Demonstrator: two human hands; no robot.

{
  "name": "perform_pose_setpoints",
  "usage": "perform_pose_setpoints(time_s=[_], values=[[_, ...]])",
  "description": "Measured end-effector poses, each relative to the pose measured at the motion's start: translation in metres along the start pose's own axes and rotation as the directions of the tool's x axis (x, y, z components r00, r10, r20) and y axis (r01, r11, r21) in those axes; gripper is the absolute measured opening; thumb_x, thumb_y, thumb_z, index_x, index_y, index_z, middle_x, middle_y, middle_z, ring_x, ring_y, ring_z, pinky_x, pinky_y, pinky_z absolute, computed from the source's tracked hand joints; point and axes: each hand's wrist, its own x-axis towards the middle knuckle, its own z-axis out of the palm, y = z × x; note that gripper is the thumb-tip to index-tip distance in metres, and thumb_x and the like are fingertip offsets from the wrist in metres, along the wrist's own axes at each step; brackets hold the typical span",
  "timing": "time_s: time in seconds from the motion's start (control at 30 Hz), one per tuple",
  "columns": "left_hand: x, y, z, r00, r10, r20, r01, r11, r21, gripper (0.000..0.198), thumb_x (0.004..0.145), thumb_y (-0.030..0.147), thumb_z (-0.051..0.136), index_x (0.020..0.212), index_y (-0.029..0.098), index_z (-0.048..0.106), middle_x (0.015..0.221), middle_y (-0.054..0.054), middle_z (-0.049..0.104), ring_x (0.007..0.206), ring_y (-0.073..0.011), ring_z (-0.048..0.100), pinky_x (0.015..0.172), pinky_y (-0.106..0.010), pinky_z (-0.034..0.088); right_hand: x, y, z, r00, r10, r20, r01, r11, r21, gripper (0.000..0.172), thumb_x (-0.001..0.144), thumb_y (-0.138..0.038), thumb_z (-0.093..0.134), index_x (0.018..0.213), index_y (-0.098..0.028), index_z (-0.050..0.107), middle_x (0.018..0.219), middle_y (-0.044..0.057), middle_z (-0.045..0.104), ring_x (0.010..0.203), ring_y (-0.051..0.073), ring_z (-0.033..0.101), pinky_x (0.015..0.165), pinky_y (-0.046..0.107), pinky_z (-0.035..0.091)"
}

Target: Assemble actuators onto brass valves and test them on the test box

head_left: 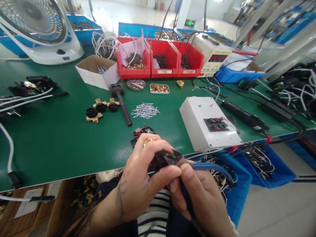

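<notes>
My left hand (143, 174) is wrapped round a dark part (159, 159) with a brass fitting (148, 141) showing between the fingers. In my right hand (202, 194) are cutting pliers with blue handles (209, 166); their metal jaws (174, 158) stand apart against the dark part. The thumbs of both hands are close together beside the jaws. Just beyond my left hand, a small circuit assembly with red wires (140, 131) lies on the green table (98, 148). Farther back is a pile of silver clips (145, 110).
A black mallet (123, 105) and brass fittings (93, 115) lie left of the clips. At the right are a grey switch box (207, 121) and a black tool with a cable (244, 115). Red bins (164, 70), a white carton (96, 77) and a fan (54, 52) stand behind.
</notes>
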Motion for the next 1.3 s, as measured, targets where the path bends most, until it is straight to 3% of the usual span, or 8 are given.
perform_pose_setpoints(time_s=[0.2,0.4,0.5,0.6,0.77,0.97,1.13,1.3], values=[[-0.002,0.0,0.003,0.999,-0.015,-0.05,0.016,1.0,0.011,0.024,0.098,0.045,0.059,0.114,0.028,0.057,0.11,0.001,0.052,0.109,-0.0123,0.051,0.099,-0.019,0.039,0.002,0.004,0.006,0.996,-0.073,-0.058,0.076,0.995,0.058,0.058,0.098,-0.059,0.049,0.058,-0.018,0.051,0.038,-0.006,0.04,0.032,0.004,0.033,0.036,0.016,0.025],[-0.003,-0.002,0.004,0.999,0.01,-0.05,-0.008,1.0,0.03,0.026,0.097,0.047,0.059,0.114,0.027,0.056,0.109,0.0,0.053,0.107,-0.0121,0.052,0.098,-0.019,0.041,0.002,0.001,0.0,0.999,0.026,0.039,-0.029,0.997,0.073,0.059,0.098,-0.059,0.051,0.057,-0.017,0.052,0.039,-0.006,0.04,0.032,0.003,0.031,0.034,0.015,0.023],[-0.001,-0.001,0.005,0.996,-0.005,-0.09,0.011,0.998,0.065,0.021,0.098,0.044,0.059,0.111,0.027,0.058,0.108,0.001,0.054,0.107,-0.0124,0.053,0.097,-0.02,0.043,0.005,0.006,0.006,1.0,-0.013,-0.009,0.014,0.988,0.156,0.054,0.098,-0.056,0.052,0.061,-0.017,0.054,0.038,-0.007,0.04,0.031,0.003,0.031,0.034,0.015,0.024],[0.002,0.002,0.004,0.99,-0.102,-0.094,0.105,0.994,0.032,0.017,0.098,0.042,0.059,0.107,0.027,0.06,0.103,0.001,0.058,0.1,-0.0131,0.057,0.088,-0.022,0.049,0.01,0.011,0.014,0.991,-0.083,-0.109,0.102,0.978,0.18,0.051,0.098,-0.054,0.053,0.063,-0.017,0.055,0.04,-0.006,0.042,0.032,0.003,0.033,0.035,0.014,0.026],[0.007,0.009,0.0,0.942,-0.334,-0.005,0.324,0.918,-0.229,0.033,0.087,0.044,0.073,0.112,0.028,0.06,0.086,0.003,0.062,0.07,-0.0112,0.059,0.058,-0.019,0.05,0.016,0.003,0.008,0.95,-0.17,-0.262,0.223,0.957,0.187,0.046,0.097,-0.057,0.055,0.072,-0.018,0.058,0.044,-0.008,0.043,0.031,0.003,0.032,0.033,0.013,0.023],[0.011,0.013,0.0,0.929,-0.37,0.004,0.355,0.888,-0.293,0.035,0.084,0.034,0.078,0.116,0.029,0.063,0.098,0.002,0.067,0.07,-0.0099,0.063,0.061,-0.018,0.055,0.01,-0.006,-0.001,0.99,-0.077,-0.12,0.099,0.976,0.192,0.049,0.097,-0.057,0.053,0.069,-0.018,0.057,0.042,-0.008,0.043,0.03,0.003,0.031,0.033,0.014,0.025],[0.007,0.01,0.002,0.961,-0.262,-0.086,0.247,0.957,-0.154,0.037,0.086,0.034,0.076,0.121,0.032,0.061,0.111,-0.001,0.065,0.081,-0.0123,0.065,0.06,-0.017,0.055,0.005,-0.004,-0.002,0.999,0.025,-0.033,-0.019,0.984,0.175,0.051,0.097,-0.058,0.053,0.067,-0.017,0.056,0.042,-0.007,0.043,0.031,0.003,0.029,0.032,0.014,0.022],[0.006,0.007,0.003,0.975,-0.208,-0.08,0.195,0.97,-0.144,0.047,0.085,0.034,0.077,0.128,0.033,0.058,0.115,-0.003,0.063,0.084,-0.0148,0.065,0.06,-0.019,0.058,0.004,-0.003,-0.004,0.997,0.063,-0.043,-0.057,0.991,0.123,0.053,0.097,-0.061,0.051,0.068,-0.017,0.057,0.039,-0.007,0.041,0.031,0.004,0.029,0.034,0.016,0.023]])
